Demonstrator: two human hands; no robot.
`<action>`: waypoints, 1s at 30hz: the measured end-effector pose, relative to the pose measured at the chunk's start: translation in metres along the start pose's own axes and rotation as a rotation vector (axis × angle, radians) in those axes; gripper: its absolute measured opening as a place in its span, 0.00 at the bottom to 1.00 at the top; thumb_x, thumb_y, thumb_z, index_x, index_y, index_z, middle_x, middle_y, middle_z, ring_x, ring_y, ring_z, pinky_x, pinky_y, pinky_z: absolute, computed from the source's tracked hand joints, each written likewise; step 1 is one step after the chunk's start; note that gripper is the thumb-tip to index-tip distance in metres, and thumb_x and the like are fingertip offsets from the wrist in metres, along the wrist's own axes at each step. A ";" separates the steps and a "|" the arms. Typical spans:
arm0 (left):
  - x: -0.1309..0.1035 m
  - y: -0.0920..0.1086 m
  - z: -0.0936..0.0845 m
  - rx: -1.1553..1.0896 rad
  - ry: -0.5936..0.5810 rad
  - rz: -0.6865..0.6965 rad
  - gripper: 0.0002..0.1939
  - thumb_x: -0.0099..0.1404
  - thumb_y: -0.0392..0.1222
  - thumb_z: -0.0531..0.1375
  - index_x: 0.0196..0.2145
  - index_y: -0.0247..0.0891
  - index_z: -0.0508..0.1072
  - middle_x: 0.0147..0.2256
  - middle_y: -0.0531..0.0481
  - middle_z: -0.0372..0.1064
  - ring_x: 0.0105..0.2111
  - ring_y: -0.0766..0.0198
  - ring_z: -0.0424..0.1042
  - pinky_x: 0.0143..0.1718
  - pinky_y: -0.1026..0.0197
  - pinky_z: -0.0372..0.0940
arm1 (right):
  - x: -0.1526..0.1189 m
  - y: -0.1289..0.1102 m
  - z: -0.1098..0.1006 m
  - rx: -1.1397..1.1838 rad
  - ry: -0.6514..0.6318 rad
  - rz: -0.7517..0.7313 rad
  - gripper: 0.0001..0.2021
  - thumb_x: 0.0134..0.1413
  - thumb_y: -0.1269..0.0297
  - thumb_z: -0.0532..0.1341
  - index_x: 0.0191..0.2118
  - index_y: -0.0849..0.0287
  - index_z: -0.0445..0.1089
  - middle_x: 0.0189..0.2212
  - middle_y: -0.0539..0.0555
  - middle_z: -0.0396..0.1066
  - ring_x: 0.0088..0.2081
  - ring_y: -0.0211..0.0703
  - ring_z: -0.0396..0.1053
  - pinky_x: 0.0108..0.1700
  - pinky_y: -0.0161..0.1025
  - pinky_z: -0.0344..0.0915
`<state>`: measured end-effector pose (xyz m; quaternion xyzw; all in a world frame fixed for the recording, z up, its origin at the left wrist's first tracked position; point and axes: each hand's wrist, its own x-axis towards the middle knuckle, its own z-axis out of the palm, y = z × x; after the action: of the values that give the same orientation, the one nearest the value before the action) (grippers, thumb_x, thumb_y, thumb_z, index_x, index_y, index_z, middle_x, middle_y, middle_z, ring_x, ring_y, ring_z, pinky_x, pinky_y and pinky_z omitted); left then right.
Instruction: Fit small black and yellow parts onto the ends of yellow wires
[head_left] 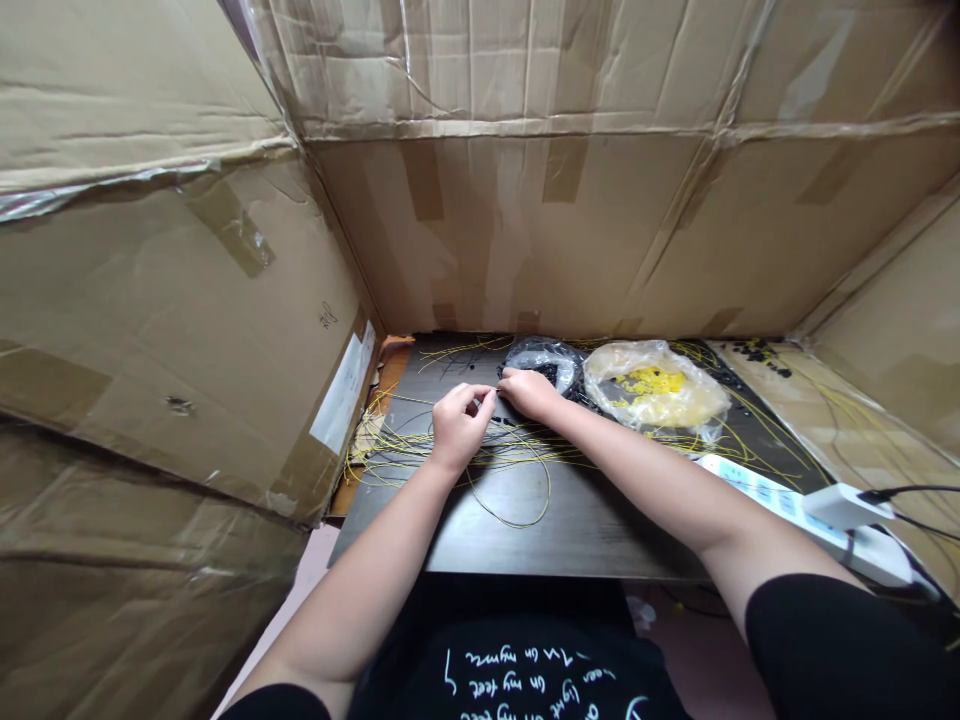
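Observation:
My left hand (463, 425) is closed in a pinch over the middle of the dark table, thumb and forefinger together on the end of a thin yellow wire (549, 490). That wire curves in a loop below the hand. Almost touching it, my right hand (529, 393) is also pinched, on a tiny dark piece too small to name. Just behind the right hand sits a clear plastic bag (574, 357) of small black parts. More yellow and black wires (405, 445) run across the table under both hands.
Right of the black parts stands an open plastic bag (716, 400) with small yellow pieces (652, 381). A white power strip (765, 490) with a plugged-in charger (846, 506) lies at the right edge. Cardboard walls (510, 240) enclose the table. Loose black bits (761, 352) lie at the back right.

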<state>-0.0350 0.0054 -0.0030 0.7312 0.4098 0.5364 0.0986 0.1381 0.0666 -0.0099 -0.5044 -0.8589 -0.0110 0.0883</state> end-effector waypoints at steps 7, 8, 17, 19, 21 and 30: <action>-0.001 0.001 0.001 0.004 -0.006 0.018 0.07 0.66 0.41 0.60 0.33 0.39 0.77 0.27 0.53 0.72 0.23 0.70 0.64 0.29 0.65 0.61 | -0.010 0.002 -0.006 0.120 0.144 0.013 0.13 0.66 0.66 0.53 0.49 0.61 0.72 0.44 0.57 0.74 0.44 0.40 0.71 0.47 0.33 0.61; -0.001 0.001 0.001 0.009 -0.006 0.027 0.07 0.66 0.41 0.61 0.33 0.39 0.77 0.27 0.53 0.72 0.23 0.70 0.64 0.29 0.65 0.61 | -0.013 0.003 -0.007 0.145 0.178 0.021 0.14 0.66 0.66 0.52 0.50 0.61 0.71 0.44 0.56 0.74 0.44 0.40 0.71 0.47 0.33 0.62; 0.004 -0.004 -0.001 0.010 0.076 -0.046 0.08 0.65 0.43 0.61 0.33 0.38 0.77 0.27 0.53 0.72 0.22 0.71 0.63 0.28 0.65 0.61 | -0.039 0.009 -0.003 0.087 0.095 0.034 0.13 0.64 0.61 0.55 0.41 0.58 0.77 0.39 0.57 0.74 0.39 0.43 0.71 0.38 0.36 0.61; 0.004 -0.005 0.000 0.009 0.069 -0.045 0.08 0.65 0.44 0.61 0.32 0.38 0.78 0.27 0.52 0.72 0.22 0.71 0.63 0.28 0.65 0.61 | -0.044 0.007 -0.005 -0.006 0.033 0.004 0.15 0.65 0.61 0.53 0.41 0.58 0.77 0.39 0.58 0.72 0.37 0.43 0.71 0.35 0.36 0.60; 0.004 -0.005 0.000 0.007 0.053 -0.036 0.08 0.65 0.44 0.61 0.32 0.38 0.78 0.27 0.52 0.72 0.22 0.70 0.63 0.28 0.65 0.61 | -0.047 0.003 -0.008 -0.053 0.028 -0.012 0.15 0.65 0.60 0.53 0.43 0.57 0.76 0.40 0.58 0.71 0.38 0.44 0.71 0.34 0.36 0.59; 0.003 -0.003 0.000 0.005 0.036 -0.027 0.08 0.65 0.43 0.61 0.32 0.38 0.77 0.27 0.52 0.72 0.22 0.71 0.63 0.28 0.65 0.61 | -0.049 -0.010 0.010 0.122 0.084 -0.106 0.10 0.63 0.62 0.58 0.41 0.57 0.76 0.38 0.55 0.71 0.38 0.41 0.70 0.38 0.35 0.60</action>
<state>-0.0361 0.0091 -0.0027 0.7163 0.4224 0.5470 0.0967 0.1514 0.0205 -0.0273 -0.4507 -0.8791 0.0156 0.1543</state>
